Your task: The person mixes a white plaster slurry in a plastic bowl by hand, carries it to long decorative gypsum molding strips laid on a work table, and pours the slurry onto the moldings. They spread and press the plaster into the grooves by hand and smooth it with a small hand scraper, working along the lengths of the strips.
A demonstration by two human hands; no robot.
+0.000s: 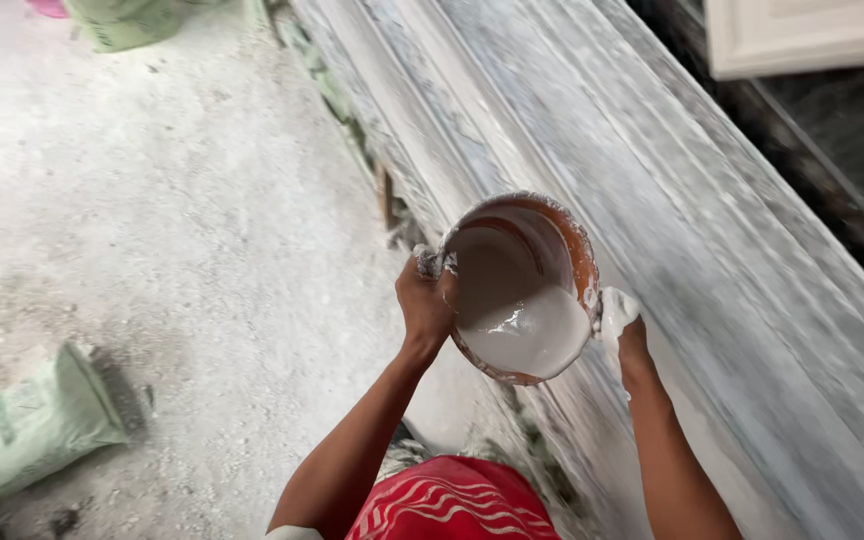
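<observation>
Head view looks down on a round brown bowl (522,290) held tilted over the near edge of a long grey moulded slab (652,180) that runs from near right to far left. The left hand (424,305) is closed on the bowl's left rim, fingers curled over the edge. The right hand (620,325), coated in white paste, presses against the bowl's right side; whether its fingers are curled round the rim cannot be told. Wet white plaster (537,335) pools in the lower, near part of the bowl, and its rim is crusted white. To the left lies a dusty concrete floor (172,230) with a pale green sack (27,425) near left and another green sack (127,20) at the far edge. Red patterned cloth (452,510) shows at the bottom
</observation>
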